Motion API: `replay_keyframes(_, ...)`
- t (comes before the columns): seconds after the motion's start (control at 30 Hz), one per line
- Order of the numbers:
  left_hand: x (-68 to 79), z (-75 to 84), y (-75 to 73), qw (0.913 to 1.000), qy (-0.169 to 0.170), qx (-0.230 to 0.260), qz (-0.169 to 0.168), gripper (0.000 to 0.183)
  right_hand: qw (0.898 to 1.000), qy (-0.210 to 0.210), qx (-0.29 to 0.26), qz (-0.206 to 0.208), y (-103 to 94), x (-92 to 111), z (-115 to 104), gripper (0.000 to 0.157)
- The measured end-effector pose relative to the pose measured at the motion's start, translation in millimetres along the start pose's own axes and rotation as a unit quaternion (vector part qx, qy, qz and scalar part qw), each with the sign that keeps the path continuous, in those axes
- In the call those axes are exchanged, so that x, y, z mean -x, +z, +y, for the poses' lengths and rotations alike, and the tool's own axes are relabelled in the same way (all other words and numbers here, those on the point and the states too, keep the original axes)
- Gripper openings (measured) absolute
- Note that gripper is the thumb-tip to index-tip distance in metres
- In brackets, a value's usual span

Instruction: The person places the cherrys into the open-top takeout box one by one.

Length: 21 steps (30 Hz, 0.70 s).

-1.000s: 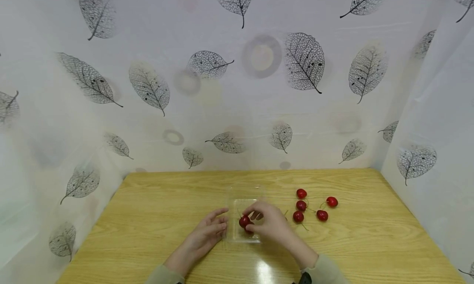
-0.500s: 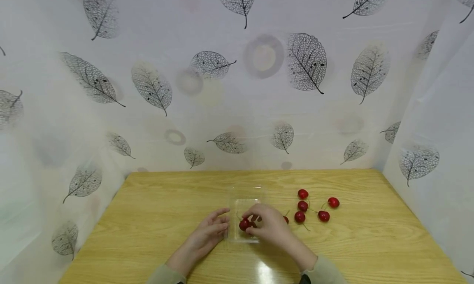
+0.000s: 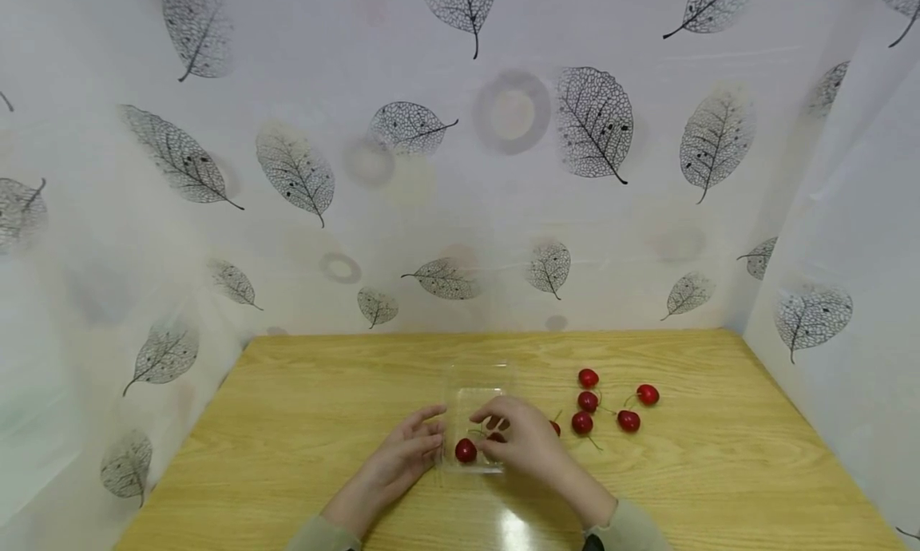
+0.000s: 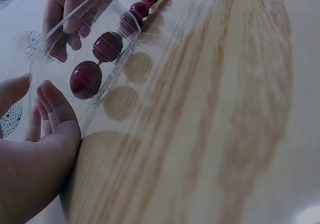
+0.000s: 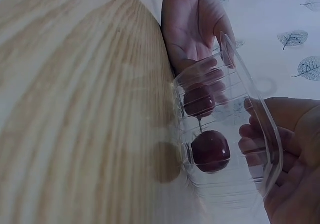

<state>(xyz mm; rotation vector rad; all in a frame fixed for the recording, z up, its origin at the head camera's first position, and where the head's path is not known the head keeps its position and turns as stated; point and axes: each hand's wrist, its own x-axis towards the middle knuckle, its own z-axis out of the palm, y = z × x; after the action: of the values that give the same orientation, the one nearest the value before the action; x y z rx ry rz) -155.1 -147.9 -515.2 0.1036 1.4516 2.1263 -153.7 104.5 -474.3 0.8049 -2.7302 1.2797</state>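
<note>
A clear plastic box (image 3: 474, 375) stands on the table with two dark red cherries inside, one cherry (image 3: 465, 450) in plain sight in the head view and the other partly behind my right fingers. Both show through the wall in the right wrist view, a nearer cherry (image 5: 211, 151) and a farther cherry (image 5: 199, 100). My left hand (image 3: 402, 455) rests along the box's left side, fingers loosely extended at the wall. Over the right rim reaches my right hand (image 3: 528, 439), its thumb and fingers spread apart and bent down into the box, with nothing pinched between them.
To the right of the box lie several loose cherries with stems, among them a cherry (image 3: 582, 423) near my right hand and a cherry (image 3: 648, 394) farther out. A leaf-patterned white sheet (image 3: 460, 216) hangs behind the wooden table (image 3: 323, 391).
My right hand, which pinched a cherry inside the box, has let it go. That cherry now lies lower and nearer the front of the box. My left hand stays at the wall.
</note>
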Motion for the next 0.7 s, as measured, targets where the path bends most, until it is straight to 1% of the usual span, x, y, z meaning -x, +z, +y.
replay_keyframes(0.27,0.6,-0.9,-1.3,0.9999,0.008,0.001,-0.007,0.065,0.997,0.012,-0.080,0.019,-4.1,-1,5,0.026)
replay_keyframes(0.5,0.9,-1.3,-1.5,0.9999,0.010,0.007,-0.007,0.066,0.987,0.028,-0.155,0.039,-11.4,-1,12,0.026)
replay_keyframes(0.6,1.3,-0.9,-1.4,0.9999,0.010,0.009,-0.006,0.067,0.984,0.037,-0.168,0.048,-17.0,-1,16,0.025)
replay_keyframes(0.7,1.6,-0.7,-1.0,0.9998,0.013,0.011,-0.009,0.066,0.982,0.055,-0.174,0.055,-23.8,-1,20,0.026)
